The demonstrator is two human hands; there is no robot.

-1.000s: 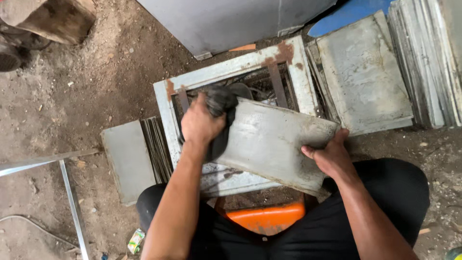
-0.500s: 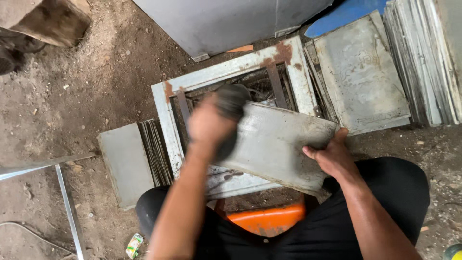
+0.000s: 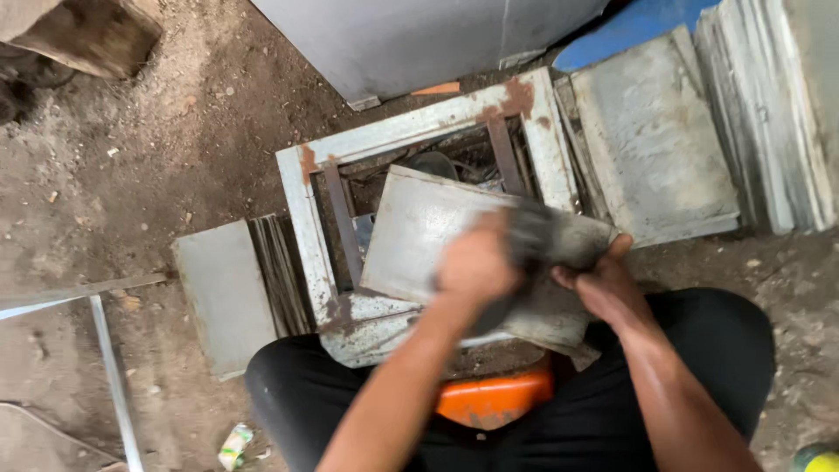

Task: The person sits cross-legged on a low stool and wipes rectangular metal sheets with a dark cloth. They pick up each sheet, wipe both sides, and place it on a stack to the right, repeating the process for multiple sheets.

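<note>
Now my left hand [image 3: 476,262], blurred and closed on a dark rag [image 3: 524,236], has swept right across the grey metal sheet [image 3: 419,236]; my right hand [image 3: 603,284] grips its right edge over the rusty frame [image 3: 306,218].

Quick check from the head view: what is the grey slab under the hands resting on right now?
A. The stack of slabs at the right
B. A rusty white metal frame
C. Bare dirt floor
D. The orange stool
B: the grey slab lies tilted across the rusty white metal frame, with the left hand blurred over it holding a dark pad and the right hand gripping its near edge.
</note>
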